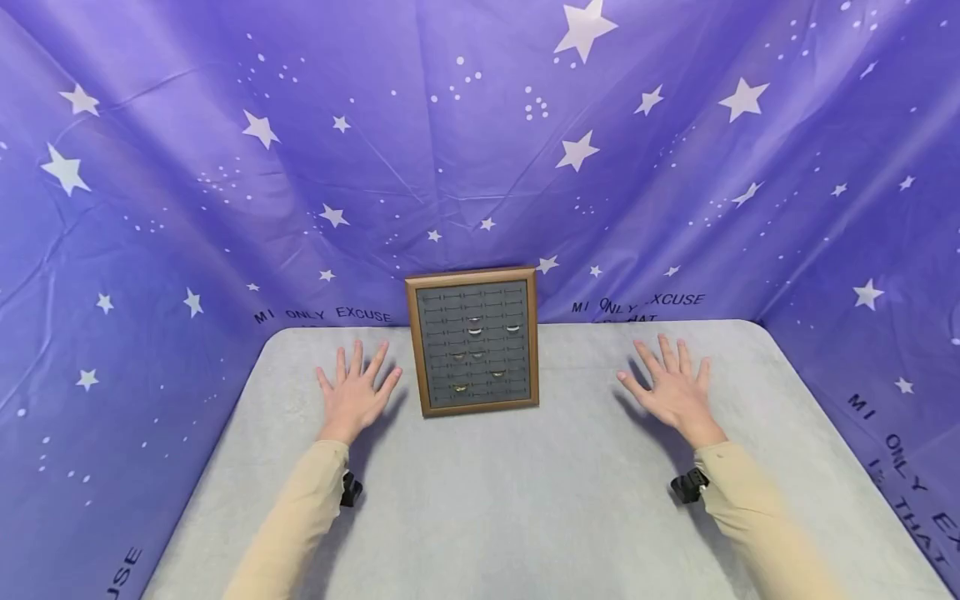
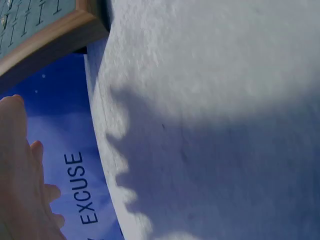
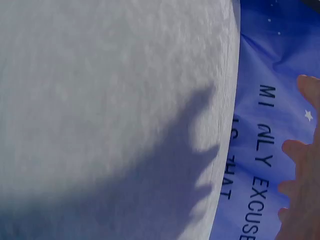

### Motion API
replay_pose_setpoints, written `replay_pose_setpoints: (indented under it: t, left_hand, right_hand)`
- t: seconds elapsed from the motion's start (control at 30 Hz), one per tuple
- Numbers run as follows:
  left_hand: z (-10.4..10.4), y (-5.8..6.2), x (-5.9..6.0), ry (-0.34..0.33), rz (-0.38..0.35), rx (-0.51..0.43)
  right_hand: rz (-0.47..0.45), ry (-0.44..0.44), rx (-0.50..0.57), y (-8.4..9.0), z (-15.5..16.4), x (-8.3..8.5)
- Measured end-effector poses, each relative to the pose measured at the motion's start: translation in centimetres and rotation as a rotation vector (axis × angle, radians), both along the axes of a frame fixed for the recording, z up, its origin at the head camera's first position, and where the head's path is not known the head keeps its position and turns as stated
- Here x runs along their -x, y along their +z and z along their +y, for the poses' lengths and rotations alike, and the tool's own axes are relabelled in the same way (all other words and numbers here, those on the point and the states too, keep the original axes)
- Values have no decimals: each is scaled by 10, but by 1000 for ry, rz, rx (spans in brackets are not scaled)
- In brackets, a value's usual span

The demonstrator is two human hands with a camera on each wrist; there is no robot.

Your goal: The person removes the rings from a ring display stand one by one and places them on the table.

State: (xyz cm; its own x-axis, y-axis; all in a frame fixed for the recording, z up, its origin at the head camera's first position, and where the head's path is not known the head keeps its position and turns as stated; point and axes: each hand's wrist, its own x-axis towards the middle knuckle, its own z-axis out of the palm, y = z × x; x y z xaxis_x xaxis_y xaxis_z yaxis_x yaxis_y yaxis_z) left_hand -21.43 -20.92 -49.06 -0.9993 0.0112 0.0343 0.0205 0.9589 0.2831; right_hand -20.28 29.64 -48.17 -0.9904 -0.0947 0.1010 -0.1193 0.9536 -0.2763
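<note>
A wood-framed ring display board with a dark grey slotted panel stands upright at the back of the table. Several rings sit in its slots, among them a silver ring on the right and a gold ring low on the left. My left hand is held out to the left of the board, fingers spread, holding nothing. On the other side, farther from the board, my right hand has its fingers spread too and holds nothing. Both hands cast shadows on the tabletop.
The grey table has rounded back corners. A purple curtain with white stars and printed words hangs behind it and along both sides. Each wrist wears a small black camera, such as the right camera.
</note>
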Motion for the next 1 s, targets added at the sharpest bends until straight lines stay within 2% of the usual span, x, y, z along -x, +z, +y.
replay_pose_setpoints:
  t: [0.23, 0.47, 0.77, 1.0]
  left_hand:
    - [13, 3, 9, 7, -5, -54]
    - [23, 15, 19, 3, 45, -139]
    - [28, 34, 27, -67, 124, -272]
    - [37, 45, 32, -186, 165, -494]
  right_hand:
    - [-4, 24, 39, -7, -21, 5]
    - [16, 47, 54, -12, -38, 8]
    - [65, 79, 100, -16, -55, 14]
    - [105, 88, 132, -14, -66, 11]
